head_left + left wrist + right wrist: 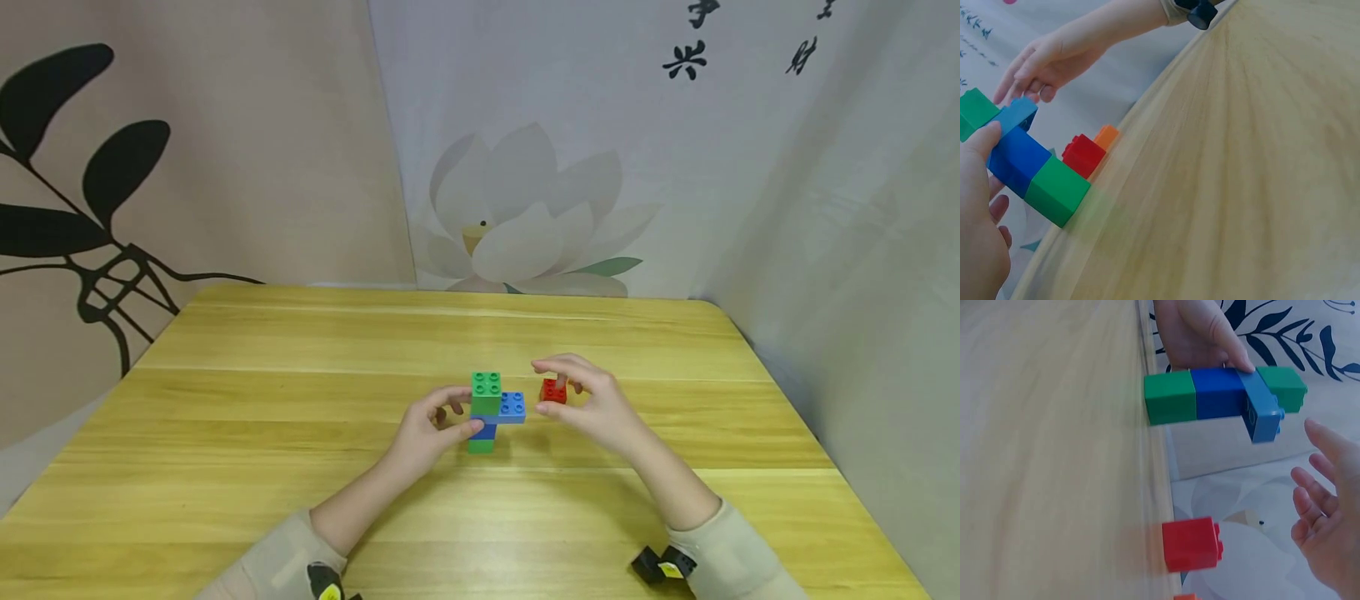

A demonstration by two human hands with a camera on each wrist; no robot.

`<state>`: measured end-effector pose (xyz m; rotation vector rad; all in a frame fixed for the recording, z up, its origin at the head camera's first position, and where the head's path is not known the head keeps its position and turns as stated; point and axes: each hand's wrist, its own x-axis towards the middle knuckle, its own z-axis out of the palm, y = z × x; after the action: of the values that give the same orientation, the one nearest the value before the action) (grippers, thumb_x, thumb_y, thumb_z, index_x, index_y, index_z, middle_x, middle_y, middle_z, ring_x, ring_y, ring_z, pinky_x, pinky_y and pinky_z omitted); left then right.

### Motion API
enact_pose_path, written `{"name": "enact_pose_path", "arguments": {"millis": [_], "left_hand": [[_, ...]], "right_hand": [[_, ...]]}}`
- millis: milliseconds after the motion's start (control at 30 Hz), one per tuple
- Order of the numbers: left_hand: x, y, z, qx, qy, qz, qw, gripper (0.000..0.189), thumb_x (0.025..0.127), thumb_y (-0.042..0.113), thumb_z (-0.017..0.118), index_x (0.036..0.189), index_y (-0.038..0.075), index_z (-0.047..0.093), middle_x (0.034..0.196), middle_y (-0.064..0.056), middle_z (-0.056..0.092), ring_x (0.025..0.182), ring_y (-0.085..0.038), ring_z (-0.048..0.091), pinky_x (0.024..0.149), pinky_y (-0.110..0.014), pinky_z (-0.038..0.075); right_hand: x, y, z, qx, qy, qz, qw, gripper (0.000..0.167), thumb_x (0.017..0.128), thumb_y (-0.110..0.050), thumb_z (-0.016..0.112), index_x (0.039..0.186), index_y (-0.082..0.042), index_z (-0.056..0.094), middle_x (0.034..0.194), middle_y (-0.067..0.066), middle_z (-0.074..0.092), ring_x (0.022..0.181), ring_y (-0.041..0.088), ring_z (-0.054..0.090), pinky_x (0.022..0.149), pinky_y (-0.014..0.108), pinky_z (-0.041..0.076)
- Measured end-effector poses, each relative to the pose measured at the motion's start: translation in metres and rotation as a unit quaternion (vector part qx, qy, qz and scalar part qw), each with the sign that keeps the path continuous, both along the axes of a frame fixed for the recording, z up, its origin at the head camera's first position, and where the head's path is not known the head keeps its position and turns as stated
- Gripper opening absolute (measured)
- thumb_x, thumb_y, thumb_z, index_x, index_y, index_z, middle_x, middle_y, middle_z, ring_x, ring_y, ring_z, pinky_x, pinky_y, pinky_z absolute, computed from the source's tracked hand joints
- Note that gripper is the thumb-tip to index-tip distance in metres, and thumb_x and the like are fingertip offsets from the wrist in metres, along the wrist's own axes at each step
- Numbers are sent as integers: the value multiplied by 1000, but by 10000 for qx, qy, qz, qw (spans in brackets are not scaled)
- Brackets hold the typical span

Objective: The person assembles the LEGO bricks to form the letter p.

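A tower of toy building blocks (486, 402) stands upright on the table: a green block (1059, 190) at the bottom, a dark blue block (1217, 394) above it, then a lighter blue block (513, 407) jutting to the right, and a green block (486, 392) on top. My left hand (429, 427) grips the tower from its left side, thumb at the blue blocks. To the right of the tower, my right hand (588, 398) is apart from it, fingers spread and holding nothing. Beyond that hand's gap sits a red block (1191, 544), partly covered by fingers in the head view.
An orange block (1107, 136) lies beside the red one, seen only in the wrist views. The wooden table (300, 500) reaches back to a printed cloth (300, 150) with a lotus and dark leaves.
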<state>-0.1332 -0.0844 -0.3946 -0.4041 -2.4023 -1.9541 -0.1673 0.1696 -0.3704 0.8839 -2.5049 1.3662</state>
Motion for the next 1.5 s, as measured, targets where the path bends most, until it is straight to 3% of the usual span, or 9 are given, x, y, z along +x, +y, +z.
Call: {"name": "enact_pose_path", "arguments": {"millis": [167,333,433,633,767,900,1033,1200,1500], "left_hand": [[-6,-1,-11,-28,-41,51,10000,37,81,2,75,116,3,65,98,-4,62,93,-31,47,73,-32,33],[-16,-3,-30,20,-49,32,10000,40,80,7,78,118,8,66,102,-2,62,96,-29,48,76,-36,34],[-18,-4,-34,76,63,-9,10000,42,79,11,79,118,10,66,104,0,63,96,-26,49,77,-37,34],[-17,-3,-31,25,201,27,9998,42,80,13,79,119,11,65,107,1,64,96,-22,50,79,-36,36],[-16,0,-26,1,146,62,9999,42,81,6,77,121,6,63,107,-3,63,97,-26,50,80,-37,36],[-16,2,-26,59,205,51,9998,42,81,1,74,121,1,61,106,-8,62,98,-35,50,79,-43,38],[-17,2,-28,100,315,43,9994,39,82,5,75,119,4,63,104,-5,62,96,-31,51,78,-42,38],[-17,1,-31,168,453,17,9988,37,82,12,77,116,8,66,101,-1,62,92,-24,50,77,-37,38],[-18,0,-32,194,488,-36,9986,35,82,14,76,115,8,67,98,-2,62,91,-25,51,76,-35,38]], "right_hand": [[-9,12,-12,-18,9,-103,9999,47,79,-14,79,124,-16,64,116,0,62,85,20,48,71,31,41],[-13,21,-16,117,-263,-278,9992,45,81,-18,78,124,-17,64,120,-3,60,91,26,51,78,43,46],[-17,25,-19,140,-424,-303,9985,46,82,-20,78,125,-16,63,122,-2,60,96,33,52,81,51,45],[-23,30,-25,176,-524,-255,9981,46,81,-20,78,124,-14,63,122,1,60,108,35,53,91,51,43],[-26,32,-29,306,-594,-283,9974,45,81,-16,79,124,-14,64,122,2,60,111,35,53,90,49,45],[-28,35,-33,455,-686,-321,9961,44,81,-14,78,123,-14,64,120,7,61,98,34,54,77,43,47],[-31,36,-37,615,-679,-329,9953,43,82,-13,77,122,-11,64,118,9,62,85,28,51,66,33,43],[-32,35,-42,710,-651,-364,9947,44,81,-13,78,122,-7,64,116,4,62,80,22,52,63,29,43],[-33,33,-48,832,-464,-412,9946,44,80,-12,79,122,-6,64,105,0,61,76,19,50,58,27,42]]}}
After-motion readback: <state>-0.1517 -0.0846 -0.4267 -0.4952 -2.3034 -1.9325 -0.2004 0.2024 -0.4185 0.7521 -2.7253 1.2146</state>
